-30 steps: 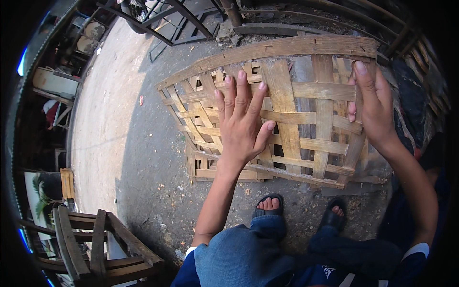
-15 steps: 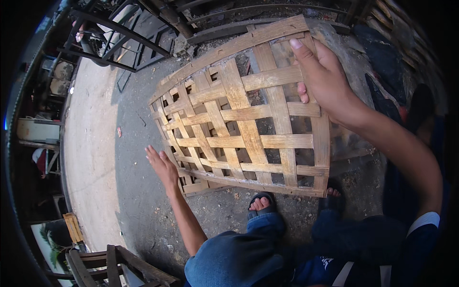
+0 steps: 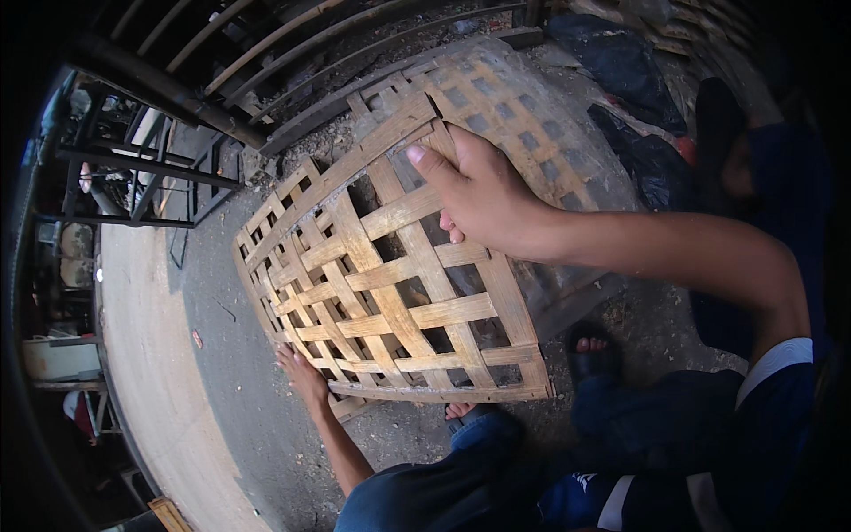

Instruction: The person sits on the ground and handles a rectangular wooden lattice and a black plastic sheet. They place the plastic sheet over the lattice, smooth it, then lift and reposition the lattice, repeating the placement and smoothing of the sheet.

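Observation:
A woven panel (image 3: 390,288) of pale wooden strips, with a stiff wooden rim, is held tilted in front of me. My right hand (image 3: 487,191) grips its upper right rim, thumb on the near face and fingers curled behind. At its lower left corner, my left hand (image 3: 303,377) is against the edge with fingers stretched out; part of the palm is hidden by the rim. More lattice shows through and behind the panel. Farther back on the ground is another woven lattice (image 3: 523,133) that looks covered with cloudy plastic.
Black plastic sheeting (image 3: 620,80) lies at the far right, close to another person's foot. A dark metal frame (image 3: 146,168) stands at the far left, beside slatted wooden racks (image 3: 266,53). My sandalled feet (image 3: 592,350) are below the panel on the concrete ground (image 3: 222,355).
The panel has shifted left and lower in view, turning with my right hand. My left hand has come against its lower left edge. More of the plastic-covered lattice behind now shows.

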`<state>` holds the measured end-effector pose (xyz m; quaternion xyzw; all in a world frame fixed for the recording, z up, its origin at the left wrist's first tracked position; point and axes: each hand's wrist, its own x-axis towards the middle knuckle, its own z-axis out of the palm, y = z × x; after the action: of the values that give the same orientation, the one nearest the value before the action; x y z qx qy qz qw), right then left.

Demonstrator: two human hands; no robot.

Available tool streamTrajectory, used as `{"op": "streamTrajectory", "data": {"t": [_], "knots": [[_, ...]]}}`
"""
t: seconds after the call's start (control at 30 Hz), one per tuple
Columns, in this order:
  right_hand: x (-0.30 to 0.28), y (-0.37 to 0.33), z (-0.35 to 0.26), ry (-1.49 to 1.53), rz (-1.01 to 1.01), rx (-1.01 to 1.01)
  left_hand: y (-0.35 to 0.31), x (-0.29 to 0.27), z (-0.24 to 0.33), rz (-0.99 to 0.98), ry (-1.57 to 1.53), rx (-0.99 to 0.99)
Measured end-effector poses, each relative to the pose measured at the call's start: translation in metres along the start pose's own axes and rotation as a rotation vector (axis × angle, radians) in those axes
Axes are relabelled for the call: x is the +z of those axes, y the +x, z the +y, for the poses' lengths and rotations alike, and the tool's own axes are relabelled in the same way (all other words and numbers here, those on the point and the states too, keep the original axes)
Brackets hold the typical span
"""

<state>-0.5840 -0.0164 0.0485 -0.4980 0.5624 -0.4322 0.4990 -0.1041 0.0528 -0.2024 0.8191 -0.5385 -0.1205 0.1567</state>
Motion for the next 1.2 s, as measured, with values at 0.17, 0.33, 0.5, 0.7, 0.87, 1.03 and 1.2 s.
{"op": "streamTrajectory", "data": {"t": [0.17,0.33,0.5,0.7,0.87,1.03,1.2], "knots": [[0.002,0.008,-0.009,-0.032,-0.047,-0.120,0.023,-0.035,-0.059,0.091,0.034,-0.002],[0.000,0.000,-0.016,-0.062,-0.063,-0.237,0.011,-0.079,0.126,0.313,-0.277,0.430],[0.014,-0.004,-0.010,0.053,-0.011,-0.557,-0.013,-0.104,0.275,0.507,-0.254,0.942],[0.000,-0.012,-0.004,0.018,0.027,-0.337,0.027,-0.038,0.191,0.150,-0.253,0.651],[-0.003,-0.015,-0.007,0.115,-0.022,0.009,0.022,-0.003,-0.015,-0.058,-0.002,0.167],[-0.007,-0.003,-0.006,0.014,-0.048,-0.152,0.004,-0.004,-0.047,-0.063,-0.070,-0.053],[0.010,0.002,-0.016,0.102,-0.097,-0.425,0.026,-0.033,0.002,0.039,-0.575,-0.176]]}}
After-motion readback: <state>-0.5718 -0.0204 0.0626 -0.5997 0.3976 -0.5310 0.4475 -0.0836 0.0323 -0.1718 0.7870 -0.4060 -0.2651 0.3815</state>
